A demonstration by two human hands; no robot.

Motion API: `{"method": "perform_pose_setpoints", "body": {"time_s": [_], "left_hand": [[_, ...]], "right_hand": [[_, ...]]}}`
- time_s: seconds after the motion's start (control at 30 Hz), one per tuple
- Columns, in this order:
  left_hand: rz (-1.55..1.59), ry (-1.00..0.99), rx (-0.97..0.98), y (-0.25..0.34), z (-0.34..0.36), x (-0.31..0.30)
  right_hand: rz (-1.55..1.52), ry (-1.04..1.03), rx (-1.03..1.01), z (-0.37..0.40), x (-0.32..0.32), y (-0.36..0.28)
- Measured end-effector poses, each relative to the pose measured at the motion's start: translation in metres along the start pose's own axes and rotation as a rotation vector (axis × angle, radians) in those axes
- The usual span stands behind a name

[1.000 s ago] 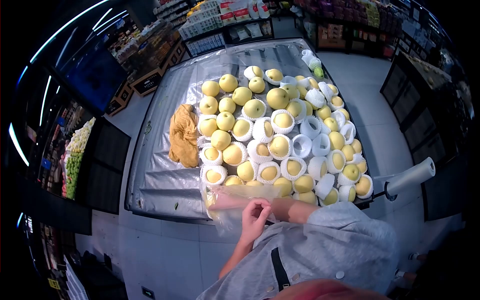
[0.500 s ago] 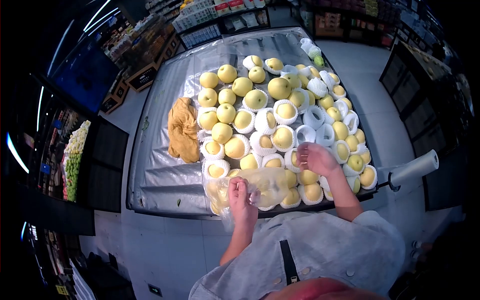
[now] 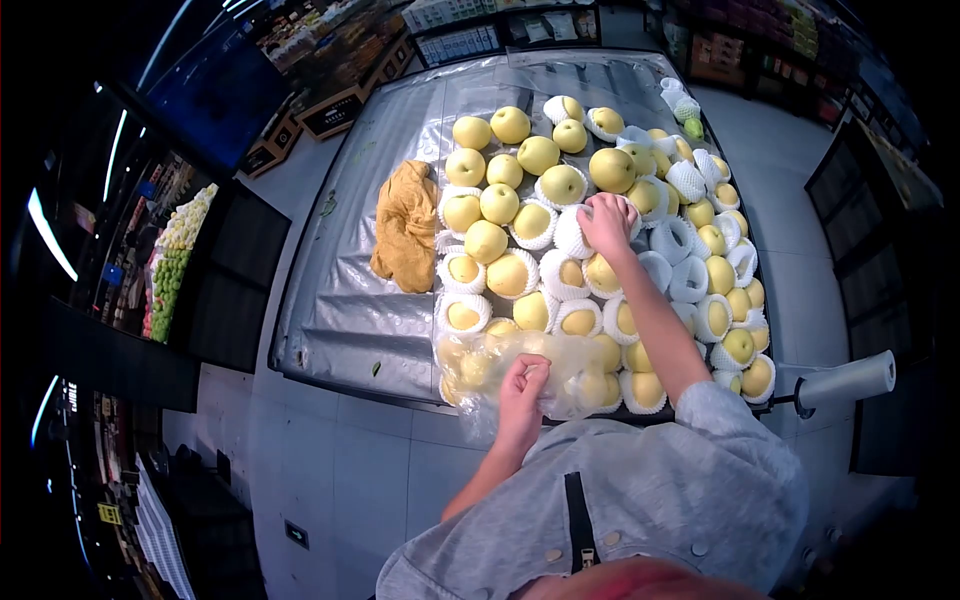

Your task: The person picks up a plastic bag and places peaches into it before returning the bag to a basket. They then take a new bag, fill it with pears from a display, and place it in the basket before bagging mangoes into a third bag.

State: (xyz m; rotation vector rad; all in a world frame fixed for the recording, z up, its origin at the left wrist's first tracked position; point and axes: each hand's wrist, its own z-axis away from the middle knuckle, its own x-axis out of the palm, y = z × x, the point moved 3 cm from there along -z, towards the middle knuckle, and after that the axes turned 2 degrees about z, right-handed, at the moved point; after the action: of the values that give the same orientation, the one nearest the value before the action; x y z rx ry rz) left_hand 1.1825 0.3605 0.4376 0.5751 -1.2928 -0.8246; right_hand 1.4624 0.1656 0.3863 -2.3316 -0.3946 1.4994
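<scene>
My left hand (image 3: 524,392) is closed in a pinch on a clear plastic bag (image 3: 575,372), which spreads over the front row of fruit. My right hand (image 3: 608,222) reaches into the middle of the display, its fingers curved over a yellow pear in a white foam net (image 3: 634,226); the hand covers most of this fruit. Around it lie more round yellow pears, some bare, such as the large pear (image 3: 612,170), others in foam nets, such as the netted pear (image 3: 562,185). Loose foam nets (image 3: 671,238) lie right of the hand.
A crumpled brown cloth (image 3: 404,228) lies left of the pears on the silver-covered display table (image 3: 335,270). At the right front corner a roll of plastic bags (image 3: 846,379) sticks out on a holder. Store shelves (image 3: 460,45) stand behind.
My right hand has moved forward and left from above the front pears onto a netted pear farther back. My left hand still holds the bag. The view has shifted, so the display appears farther right.
</scene>
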Motion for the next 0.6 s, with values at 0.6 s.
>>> {"method": "perform_pose_setpoints", "body": {"time_s": [0.6], "left_hand": [[-0.028, 0.040, -0.003, -0.010, -0.002, -0.006]], "right_hand": [[-0.141, -0.085, -0.009, 0.011, -0.014, 0.056]]}}
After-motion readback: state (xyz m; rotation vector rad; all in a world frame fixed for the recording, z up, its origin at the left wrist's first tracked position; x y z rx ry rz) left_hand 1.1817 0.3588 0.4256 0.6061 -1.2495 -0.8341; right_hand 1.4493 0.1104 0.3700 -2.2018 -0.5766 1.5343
